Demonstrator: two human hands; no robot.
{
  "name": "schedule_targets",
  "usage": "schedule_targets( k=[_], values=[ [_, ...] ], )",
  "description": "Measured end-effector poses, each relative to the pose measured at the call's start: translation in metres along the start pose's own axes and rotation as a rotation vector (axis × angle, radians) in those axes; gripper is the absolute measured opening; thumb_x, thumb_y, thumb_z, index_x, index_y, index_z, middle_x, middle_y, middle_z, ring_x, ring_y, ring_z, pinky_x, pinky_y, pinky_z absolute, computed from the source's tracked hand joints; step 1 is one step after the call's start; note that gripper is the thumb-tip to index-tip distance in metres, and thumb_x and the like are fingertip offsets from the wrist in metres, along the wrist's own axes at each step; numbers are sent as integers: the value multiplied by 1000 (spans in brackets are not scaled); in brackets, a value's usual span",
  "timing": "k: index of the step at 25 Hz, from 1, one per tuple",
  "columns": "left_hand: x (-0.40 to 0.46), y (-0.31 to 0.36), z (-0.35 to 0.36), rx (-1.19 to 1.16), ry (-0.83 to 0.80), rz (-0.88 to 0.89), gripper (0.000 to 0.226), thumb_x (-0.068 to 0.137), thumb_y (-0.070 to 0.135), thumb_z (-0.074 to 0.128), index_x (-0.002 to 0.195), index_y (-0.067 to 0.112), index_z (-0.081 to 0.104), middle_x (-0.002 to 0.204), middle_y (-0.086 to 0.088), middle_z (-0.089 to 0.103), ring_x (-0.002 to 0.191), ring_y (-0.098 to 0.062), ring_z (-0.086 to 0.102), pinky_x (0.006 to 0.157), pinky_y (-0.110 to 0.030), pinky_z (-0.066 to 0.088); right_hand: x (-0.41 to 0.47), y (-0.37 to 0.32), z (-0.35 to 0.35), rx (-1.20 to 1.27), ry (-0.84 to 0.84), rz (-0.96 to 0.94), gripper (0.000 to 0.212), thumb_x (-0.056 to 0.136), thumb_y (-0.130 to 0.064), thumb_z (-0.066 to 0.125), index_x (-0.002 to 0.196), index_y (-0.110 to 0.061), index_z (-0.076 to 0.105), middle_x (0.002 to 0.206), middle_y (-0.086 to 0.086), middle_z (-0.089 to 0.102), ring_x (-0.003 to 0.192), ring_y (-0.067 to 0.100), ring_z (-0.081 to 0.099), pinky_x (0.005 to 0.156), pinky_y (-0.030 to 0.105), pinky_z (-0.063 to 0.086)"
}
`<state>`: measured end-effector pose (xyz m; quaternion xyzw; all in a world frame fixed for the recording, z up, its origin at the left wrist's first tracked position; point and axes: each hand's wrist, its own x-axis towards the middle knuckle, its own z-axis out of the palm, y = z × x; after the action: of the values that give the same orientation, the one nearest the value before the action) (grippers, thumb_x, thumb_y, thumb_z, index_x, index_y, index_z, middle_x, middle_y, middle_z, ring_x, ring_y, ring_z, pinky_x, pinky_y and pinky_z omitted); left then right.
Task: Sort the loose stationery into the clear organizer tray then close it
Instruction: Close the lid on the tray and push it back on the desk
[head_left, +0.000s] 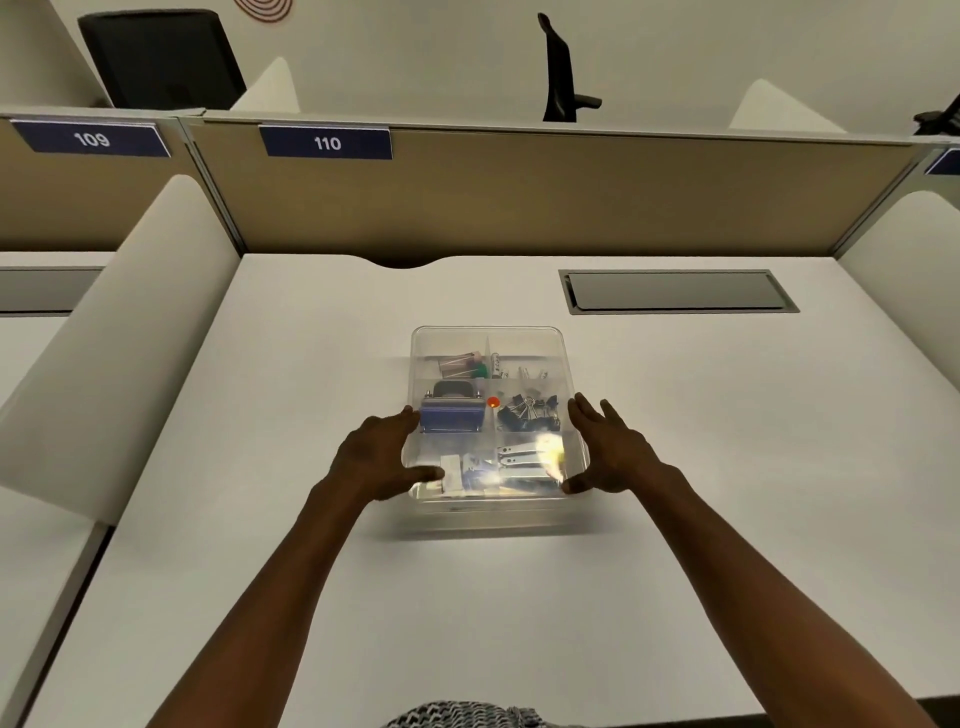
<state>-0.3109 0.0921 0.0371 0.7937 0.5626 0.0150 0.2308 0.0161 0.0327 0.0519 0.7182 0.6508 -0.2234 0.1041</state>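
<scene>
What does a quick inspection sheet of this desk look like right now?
Surface: white desk, bare around the tray.
Job's things: clear organizer tray with lid on; binder clips, blue stapler and other stationery sorted inside.
Clutter: nothing seen.
Grippers: left hand and right hand flat against the tray's sides.
Cables: nothing seen; closed cable hatch.
Surroundings: partition, sign 110, office chair beyond.

1 clear organizer tray (563, 358) w/ 6 compartments; 2 hands; 1 blue stapler (451, 415); 1 desk (675, 467); 2 no. signs.
</scene>
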Motion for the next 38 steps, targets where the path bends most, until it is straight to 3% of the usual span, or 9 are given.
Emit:
schedule_targets(
  k=[3,7,11,15,18,26,33,35,38],
  values=[
    [9,3,3,-42,162,-5,64,89,51,62,143,20,48,140,-5,56,128,-26,50,102,-37,42,5,2,-4,14,-34,-6,136,65,-58,86,159,-23,-6,168,-8,-9,155,28,-7,116,57,31],
    [21,14,14,-83,364,13,46,96,35,57,134,8,56,120,-13,61,108,-31,59,86,-37,49,10,3,-6,20,-64,-9,138,63,-58,87,159,-22,-5,169,-5,-4,155,30,1,118,56,30],
    [41,26,24,27,394,-12,50,99,39,50,137,7,49,125,-14,52,108,-30,53,81,-36,50,11,4,-3,5,-46,-1,138,62,-59,87,159,-22,-4,168,-7,-5,155,29,-2,117,54,32],
    [55,33,44,-8,374,-8,67,98,45,47,152,9,29,160,-16,21,146,-34,24,114,-45,35,14,5,-2,-34,-9,-4,148,57,-64,87,158,-21,-13,167,-4,-17,154,29,-14,116,60,26],
    [60,28,53,-75,332,35,73,98,53,37,157,16,14,165,-9,0,153,-26,2,123,-46,17,21,7,-9,-28,-41,-20,157,50,-65,89,156,-20,-19,165,-3,-23,153,31,-17,116,65,19],
    [62,26,53,-53,354,40,82,91,67,29,157,24,7,165,-8,10,151,-28,13,120,-49,24,41,5,-16,-90,-115,-38,166,43,-69,89,154,-22,-24,164,-5,-25,152,32,-18,117,65,14],
    [95,38,30,98,401,-34,79,94,64,34,157,22,10,160,-18,20,128,-40,41,100,-53,39,39,2,-23,-140,-113,-27,166,42,-69,90,156,-20,-20,165,-5,-23,148,31,29,115,51,36],
    [109,38,21,150,369,-39,80,94,65,29,156,18,12,162,-16,16,132,-42,37,104,-54,36,38,1,-26,-166,-108,-30,165,42,-70,89,157,-20,-18,165,-4,-22,144,32,37,112,48,41],
    [128,35,14,230,308,19,87,91,72,16,157,16,10,165,-11,3,151,-34,7,119,-55,11,38,-1,-28,-205,-106,-33,164,42,-70,89,157,-18,-15,165,-2,-21,139,33,44,108,46,45]
  ],
)
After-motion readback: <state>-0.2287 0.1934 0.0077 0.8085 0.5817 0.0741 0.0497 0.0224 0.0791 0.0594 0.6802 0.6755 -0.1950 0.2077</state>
